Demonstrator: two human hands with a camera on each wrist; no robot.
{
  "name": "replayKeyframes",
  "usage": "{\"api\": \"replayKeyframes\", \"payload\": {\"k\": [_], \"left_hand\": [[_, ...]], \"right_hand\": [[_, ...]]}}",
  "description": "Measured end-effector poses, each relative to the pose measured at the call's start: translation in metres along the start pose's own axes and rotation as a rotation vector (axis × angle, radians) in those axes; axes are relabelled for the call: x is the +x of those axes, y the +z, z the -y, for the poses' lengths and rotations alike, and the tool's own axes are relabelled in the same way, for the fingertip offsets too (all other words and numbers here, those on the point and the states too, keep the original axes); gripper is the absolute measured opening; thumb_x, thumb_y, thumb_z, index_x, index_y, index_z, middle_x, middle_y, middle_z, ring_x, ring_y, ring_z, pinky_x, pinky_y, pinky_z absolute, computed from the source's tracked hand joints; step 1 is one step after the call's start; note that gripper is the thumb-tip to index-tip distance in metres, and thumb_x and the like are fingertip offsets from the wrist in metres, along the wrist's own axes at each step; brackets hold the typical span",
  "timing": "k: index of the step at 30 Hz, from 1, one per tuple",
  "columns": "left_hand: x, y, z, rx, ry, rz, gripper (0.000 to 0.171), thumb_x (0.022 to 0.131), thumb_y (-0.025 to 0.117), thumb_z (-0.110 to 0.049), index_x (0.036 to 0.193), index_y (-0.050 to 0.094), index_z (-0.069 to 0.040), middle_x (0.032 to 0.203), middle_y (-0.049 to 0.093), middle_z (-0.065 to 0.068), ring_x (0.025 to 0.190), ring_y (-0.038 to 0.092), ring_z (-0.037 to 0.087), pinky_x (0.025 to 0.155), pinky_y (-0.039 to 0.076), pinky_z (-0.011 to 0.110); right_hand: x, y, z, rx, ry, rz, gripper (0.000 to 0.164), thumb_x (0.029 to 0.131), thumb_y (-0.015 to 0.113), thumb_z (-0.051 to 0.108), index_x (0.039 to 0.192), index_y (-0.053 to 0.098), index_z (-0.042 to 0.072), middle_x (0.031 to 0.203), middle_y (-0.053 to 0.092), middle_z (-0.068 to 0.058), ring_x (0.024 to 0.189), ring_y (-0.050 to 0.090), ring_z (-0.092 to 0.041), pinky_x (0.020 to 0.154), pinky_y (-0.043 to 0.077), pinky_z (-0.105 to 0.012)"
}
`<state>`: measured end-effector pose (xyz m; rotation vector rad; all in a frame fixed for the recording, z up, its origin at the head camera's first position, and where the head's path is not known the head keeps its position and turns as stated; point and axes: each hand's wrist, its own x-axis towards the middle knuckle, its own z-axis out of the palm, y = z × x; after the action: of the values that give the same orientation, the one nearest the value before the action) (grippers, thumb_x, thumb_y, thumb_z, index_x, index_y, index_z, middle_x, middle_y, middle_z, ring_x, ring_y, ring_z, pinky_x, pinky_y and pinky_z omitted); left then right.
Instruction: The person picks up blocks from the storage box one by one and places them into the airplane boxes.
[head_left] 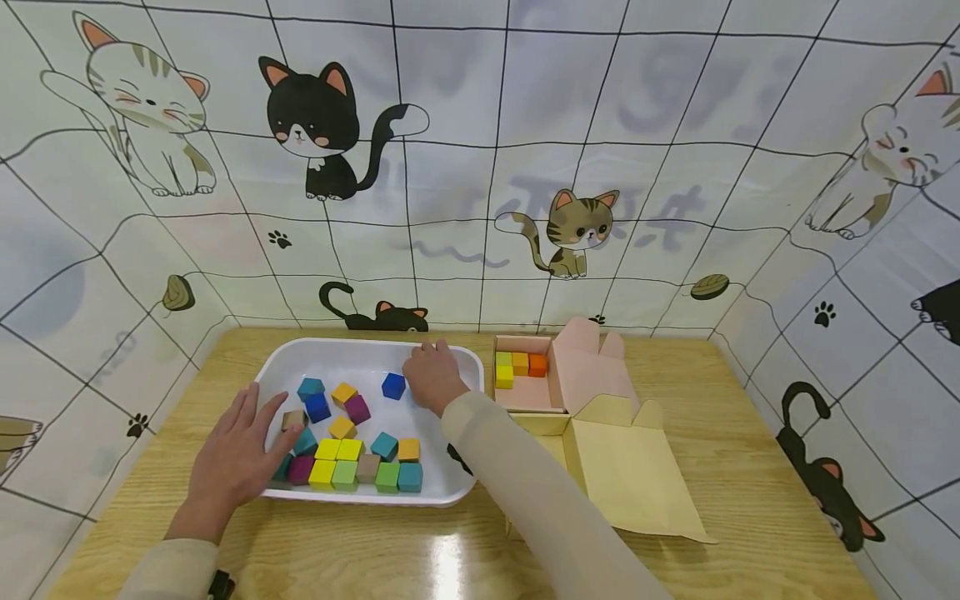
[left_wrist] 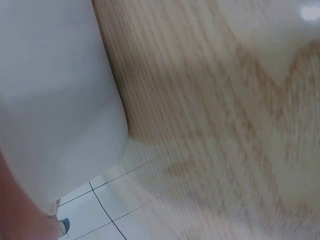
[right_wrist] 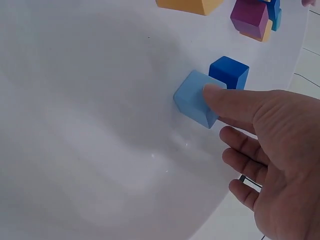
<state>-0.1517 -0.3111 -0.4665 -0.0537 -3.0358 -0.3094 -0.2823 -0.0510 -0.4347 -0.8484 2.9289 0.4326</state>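
In the right wrist view, my right hand (right_wrist: 285,135) pinches a light blue cube (right_wrist: 192,97) between thumb and fingers, with a dark blue cube (right_wrist: 229,71) right behind it. The head view has this right hand (head_left: 433,377) inside the far right part of a white tray (head_left: 442,492), hiding the cube it holds. Over the tray's left rim lies my left hand (head_left: 236,454), fingers spread and holding nothing, beside a tan wooden cube (head_left: 293,419). Yellow cubes (head_left: 327,449) and several green, teal, purple and orange ones sit along the tray's near side.
Right of the tray, an open pink box (head_left: 532,392) holds two yellow cubes, a light orange one and a dark orange one. Nearer stands an open cream box (head_left: 555,446), its lid (head_left: 633,475) folded out rightward. A cat-print backdrop (head_left: 465,183) rises behind the wooden table (head_left: 720,500).
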Motion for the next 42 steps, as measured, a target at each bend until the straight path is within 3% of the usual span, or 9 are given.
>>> {"api": "replayKeyframes", "payload": {"k": [6, 13, 19, 24, 32, 42], "left_hand": [[0.001, 0.003, 0.001, -0.002, 0.006, -0.006, 0.072, 0.099, 0.034, -0.059, 0.149, 0.035, -0.007, 0.158, 0.014, 0.032, 0.145, 0.015, 0.049, 0.116, 0.018, 0.066], [0.001, 0.007, 0.006, -0.006, 0.017, -0.022, 0.072, 0.099, 0.033, -0.059, 0.148, 0.036, -0.006, 0.158, 0.014, 0.031, 0.146, 0.014, 0.048, 0.115, 0.019, 0.066], [0.003, 0.006, 0.007, -0.017, 0.017, -0.001, 0.073, 0.099, 0.032, -0.059, 0.149, 0.034, -0.006, 0.159, 0.012, 0.032, 0.147, 0.011, 0.048, 0.118, 0.015, 0.063], [0.002, 0.006, 0.007, -0.014, 0.024, -0.010, 0.073, 0.099, 0.033, -0.059, 0.148, 0.035, -0.006, 0.158, 0.014, 0.033, 0.146, 0.013, 0.049, 0.117, 0.017, 0.063], [0.001, 0.006, 0.007, 0.000, 0.029, -0.024, 0.071, 0.100, 0.034, -0.057, 0.147, 0.036, -0.005, 0.157, 0.015, 0.033, 0.146, 0.013, 0.049, 0.117, 0.017, 0.064], [0.002, 0.007, 0.006, -0.001, 0.031, -0.019, 0.072, 0.100, 0.032, -0.058, 0.147, 0.036, -0.005, 0.157, 0.014, 0.033, 0.146, 0.013, 0.049, 0.117, 0.017, 0.064]], "right_hand": [[-0.004, -0.005, -0.007, -0.002, -0.039, -0.024, 0.024, 0.093, 0.062, 0.033, 0.114, 0.071, 0.023, 0.120, 0.064, 0.003, 0.111, 0.054, -0.017, 0.104, 0.041, -0.034], [-0.017, -0.023, -0.025, -0.028, -0.083, -0.136, 0.032, 0.090, 0.064, 0.040, 0.116, 0.068, 0.023, 0.128, 0.058, 0.004, 0.120, 0.050, -0.018, 0.110, 0.038, -0.036], [-0.031, -0.033, -0.052, 0.019, -0.087, -0.207, 0.033, 0.089, 0.064, 0.041, 0.116, 0.067, 0.022, 0.124, 0.057, 0.003, 0.116, 0.049, -0.018, 0.108, 0.038, -0.037], [-0.046, -0.039, -0.083, 0.060, -0.063, -0.209, 0.030, 0.090, 0.063, 0.037, 0.116, 0.067, 0.021, 0.124, 0.057, 0.002, 0.116, 0.049, -0.020, 0.107, 0.037, -0.040], [-0.064, -0.028, -0.127, 0.055, 0.009, -0.172, 0.027, 0.090, 0.065, 0.035, 0.111, 0.069, 0.018, 0.121, 0.057, -0.001, 0.113, 0.049, -0.022, 0.107, 0.037, -0.043], [-0.078, 0.001, -0.155, 0.067, 0.082, -0.116, 0.025, 0.089, 0.067, 0.032, 0.107, 0.072, 0.016, 0.116, 0.061, -0.004, 0.107, 0.052, -0.026, 0.104, 0.040, -0.045]]}}
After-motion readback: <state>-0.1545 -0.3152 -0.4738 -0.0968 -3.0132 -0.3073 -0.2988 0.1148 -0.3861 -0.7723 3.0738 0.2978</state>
